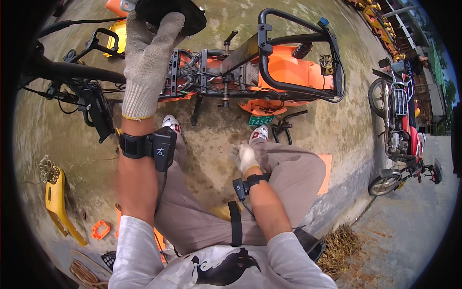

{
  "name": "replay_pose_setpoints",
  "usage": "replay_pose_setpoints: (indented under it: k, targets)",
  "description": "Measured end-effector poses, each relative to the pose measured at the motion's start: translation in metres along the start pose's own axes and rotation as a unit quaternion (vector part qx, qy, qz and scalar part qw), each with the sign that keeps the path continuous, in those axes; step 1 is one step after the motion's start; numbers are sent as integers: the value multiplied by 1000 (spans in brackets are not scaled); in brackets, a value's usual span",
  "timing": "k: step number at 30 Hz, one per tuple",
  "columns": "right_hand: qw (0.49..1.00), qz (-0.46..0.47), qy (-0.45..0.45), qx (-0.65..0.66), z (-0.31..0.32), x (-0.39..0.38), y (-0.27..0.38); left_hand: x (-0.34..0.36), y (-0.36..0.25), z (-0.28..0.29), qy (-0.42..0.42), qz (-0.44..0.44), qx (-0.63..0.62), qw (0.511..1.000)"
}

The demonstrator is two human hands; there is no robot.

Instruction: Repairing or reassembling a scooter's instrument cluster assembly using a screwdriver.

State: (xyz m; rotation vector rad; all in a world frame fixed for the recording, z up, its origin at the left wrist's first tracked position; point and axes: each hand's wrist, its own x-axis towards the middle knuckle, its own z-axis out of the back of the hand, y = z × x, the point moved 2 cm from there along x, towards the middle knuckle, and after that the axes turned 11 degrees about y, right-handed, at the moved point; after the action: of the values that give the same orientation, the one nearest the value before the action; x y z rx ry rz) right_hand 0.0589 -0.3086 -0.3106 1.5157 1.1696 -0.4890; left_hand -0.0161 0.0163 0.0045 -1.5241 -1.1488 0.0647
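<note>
Orange plastic and black steel: a partly stripped scooter [203,72], standing across the upper middle of the view, just beyond both shoes [260,133]. Looks laid open at its centre, with tangled dark cables [190,62] crowded between perforated black rails. Carries a smooth, bright orange rear shell [288,72], overlaid by a black tubular rack [263,36] with rounded corners. Shows a green licence plate [261,120] low on the near side and a thick black tube [86,71] running out leftward. At the top edge, a dark, smooth, round-edged piece [192,19], partly cut off, and against it the gloved left hand [149,53]: thumb spread apart from the other fingers; cannot tell whether clamped. Near the right shoe, beside the right leg, the gloved right hand [246,158], fingers loosely bent; cannot tell whether holding anything. Off left, on stained concrete, a curved yellow panel [57,197].
</note>
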Motion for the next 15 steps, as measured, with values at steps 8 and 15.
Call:
replay_pose_setpoints:
  k: [8, 15]
  targets:
    - [905, -49, -46, -419, 82, 41, -71, -11, 1, -5, -149, -102, 161, 970]
    - [842, 32, -89, -532, 121, 74, -95, -9, 7, 6, -130, -63, 472, 870]
